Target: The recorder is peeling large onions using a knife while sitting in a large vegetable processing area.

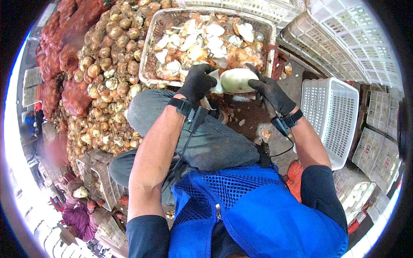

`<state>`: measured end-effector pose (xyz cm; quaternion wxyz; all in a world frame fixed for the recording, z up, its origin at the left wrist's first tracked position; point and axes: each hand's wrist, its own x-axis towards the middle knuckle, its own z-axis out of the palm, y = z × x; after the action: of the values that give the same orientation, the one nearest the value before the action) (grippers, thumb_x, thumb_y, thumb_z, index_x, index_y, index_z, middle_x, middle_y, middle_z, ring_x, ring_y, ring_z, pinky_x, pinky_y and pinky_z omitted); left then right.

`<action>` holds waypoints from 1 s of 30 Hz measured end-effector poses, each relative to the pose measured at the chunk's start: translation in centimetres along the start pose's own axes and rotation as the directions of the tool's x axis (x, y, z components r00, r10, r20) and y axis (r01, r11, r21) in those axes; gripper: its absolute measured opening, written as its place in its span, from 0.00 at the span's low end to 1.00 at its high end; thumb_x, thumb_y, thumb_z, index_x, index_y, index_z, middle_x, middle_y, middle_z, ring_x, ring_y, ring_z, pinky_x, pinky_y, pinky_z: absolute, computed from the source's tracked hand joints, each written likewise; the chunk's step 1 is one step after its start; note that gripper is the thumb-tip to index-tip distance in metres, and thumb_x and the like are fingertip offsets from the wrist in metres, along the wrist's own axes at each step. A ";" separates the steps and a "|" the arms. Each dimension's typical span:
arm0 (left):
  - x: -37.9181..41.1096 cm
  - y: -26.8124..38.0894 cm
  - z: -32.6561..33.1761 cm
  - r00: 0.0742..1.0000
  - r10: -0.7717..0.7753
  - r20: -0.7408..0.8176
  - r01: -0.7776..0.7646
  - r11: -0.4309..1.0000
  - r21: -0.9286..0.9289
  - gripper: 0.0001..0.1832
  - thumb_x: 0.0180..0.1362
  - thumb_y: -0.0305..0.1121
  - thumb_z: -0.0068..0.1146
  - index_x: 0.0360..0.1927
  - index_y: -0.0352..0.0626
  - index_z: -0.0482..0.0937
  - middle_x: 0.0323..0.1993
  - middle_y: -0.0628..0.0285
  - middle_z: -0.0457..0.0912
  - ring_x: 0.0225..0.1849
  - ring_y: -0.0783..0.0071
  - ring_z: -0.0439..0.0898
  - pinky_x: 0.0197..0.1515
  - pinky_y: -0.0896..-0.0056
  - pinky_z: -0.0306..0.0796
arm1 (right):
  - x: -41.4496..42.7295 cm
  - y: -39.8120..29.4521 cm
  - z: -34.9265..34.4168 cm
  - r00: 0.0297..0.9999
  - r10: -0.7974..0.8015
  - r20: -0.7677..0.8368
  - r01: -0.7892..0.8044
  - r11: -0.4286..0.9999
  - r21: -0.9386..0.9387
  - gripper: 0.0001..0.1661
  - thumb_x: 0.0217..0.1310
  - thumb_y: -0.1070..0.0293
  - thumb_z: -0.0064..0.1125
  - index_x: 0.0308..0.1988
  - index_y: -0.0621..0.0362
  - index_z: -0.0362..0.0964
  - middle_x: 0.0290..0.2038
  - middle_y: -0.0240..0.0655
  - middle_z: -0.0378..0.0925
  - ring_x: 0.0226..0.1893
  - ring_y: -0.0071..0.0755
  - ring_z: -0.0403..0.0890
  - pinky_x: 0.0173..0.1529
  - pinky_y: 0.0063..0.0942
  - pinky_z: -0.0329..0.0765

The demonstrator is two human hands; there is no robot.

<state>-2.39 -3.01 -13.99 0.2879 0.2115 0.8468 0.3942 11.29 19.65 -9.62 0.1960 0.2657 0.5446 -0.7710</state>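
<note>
Both my hands wear dark gloves and meet at the near edge of a shallow plastic tray [144, 66] full of onion skins and pale onion layers. In my right hand [274, 93] is a large, mostly peeled onion [239, 80], pale green-white, gripped at its right end. My left hand [198, 82] pinches a white onion layer [216, 80] at the onion's left side; whether that layer is still attached cannot be made out. A strip of peel [205, 103] hangs below the left hand. Loose skins [245, 59] fill the tray just beyond the fingers.
Left of the tray rises a heap of unpeeled onions [109, 58], with red mesh sacks [75, 96] behind it. A white basket [338, 125] stands on the right, near stacked crates [342, 35]. Another person [79, 216] works at lower left. Cables run from my wrist straps.
</note>
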 end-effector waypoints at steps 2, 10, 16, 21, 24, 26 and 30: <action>-0.1 0.1 0.1 1.000 -0.002 0.029 0.006 0.992 -0.126 0.21 0.42 0.22 0.62 0.45 0.34 0.84 0.36 0.56 0.88 0.37 0.70 0.85 0.44 0.67 0.79 | 1.4 0.4 -1.7 0.999 0.031 0.040 -0.029 0.998 -0.062 0.30 0.70 0.58 0.59 0.64 0.62 0.68 0.55 0.36 0.79 0.51 0.31 0.81 0.52 0.27 0.81; 0.0 1.5 -0.2 0.984 -0.071 0.165 0.110 0.964 -0.241 0.22 0.42 0.22 0.61 0.46 0.33 0.85 0.37 0.55 0.87 0.38 0.69 0.84 0.45 0.68 0.78 | 3.9 2.6 -3.0 0.999 0.008 0.054 -0.013 0.996 0.085 0.36 0.68 0.53 0.60 0.67 0.59 0.64 0.57 0.37 0.77 0.53 0.31 0.80 0.49 0.28 0.81; 1.5 0.5 0.1 0.984 0.098 0.151 -0.095 0.995 -0.032 0.18 0.45 0.23 0.59 0.42 0.37 0.85 0.34 0.49 0.86 0.37 0.60 0.86 0.44 0.64 0.78 | 5.2 3.1 -2.4 0.992 -0.013 0.128 -0.026 0.953 0.301 0.36 0.68 0.55 0.59 0.69 0.58 0.60 0.62 0.42 0.73 0.60 0.45 0.77 0.61 0.45 0.80; 3.4 0.7 0.5 0.951 0.218 0.220 -0.250 0.959 0.130 0.11 0.48 0.26 0.57 0.36 0.39 0.84 0.33 0.44 0.85 0.38 0.50 0.85 0.45 0.59 0.78 | 5.5 3.9 -2.9 0.993 -0.032 0.112 -0.010 0.936 0.351 0.33 0.71 0.56 0.55 0.69 0.57 0.60 0.62 0.44 0.73 0.60 0.47 0.77 0.61 0.50 0.79; 4.1 -0.5 1.0 0.938 0.254 0.237 -0.306 0.926 0.220 0.16 0.42 0.30 0.65 0.38 0.40 0.82 0.37 0.49 0.84 0.42 0.51 0.84 0.47 0.56 0.76 | 4.7 3.0 -2.3 0.990 -0.006 0.142 -0.044 0.938 0.344 0.31 0.73 0.57 0.52 0.68 0.58 0.60 0.62 0.46 0.73 0.60 0.49 0.77 0.62 0.53 0.79; 4.0 0.7 1.6 0.950 0.159 0.270 -0.232 0.935 0.268 0.17 0.43 0.33 0.67 0.39 0.41 0.82 0.38 0.48 0.84 0.42 0.50 0.83 0.47 0.57 0.76 | 3.7 2.4 -2.5 0.993 0.022 0.119 -0.061 0.941 0.332 0.31 0.73 0.58 0.51 0.68 0.59 0.60 0.62 0.47 0.72 0.60 0.49 0.77 0.63 0.53 0.78; 4.4 0.7 2.1 0.959 0.116 0.259 -0.194 0.934 0.299 0.20 0.46 0.41 0.69 0.39 0.37 0.83 0.36 0.46 0.85 0.39 0.53 0.84 0.45 0.58 0.77 | 3.9 3.2 -2.3 0.995 -0.029 0.094 -0.008 0.929 0.370 0.30 0.72 0.60 0.52 0.68 0.60 0.60 0.62 0.47 0.72 0.60 0.49 0.77 0.63 0.49 0.79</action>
<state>-4.26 1.11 -15.95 0.3163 0.3678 0.8396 0.2445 10.63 20.76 -15.01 0.1646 0.2567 0.3807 -0.8730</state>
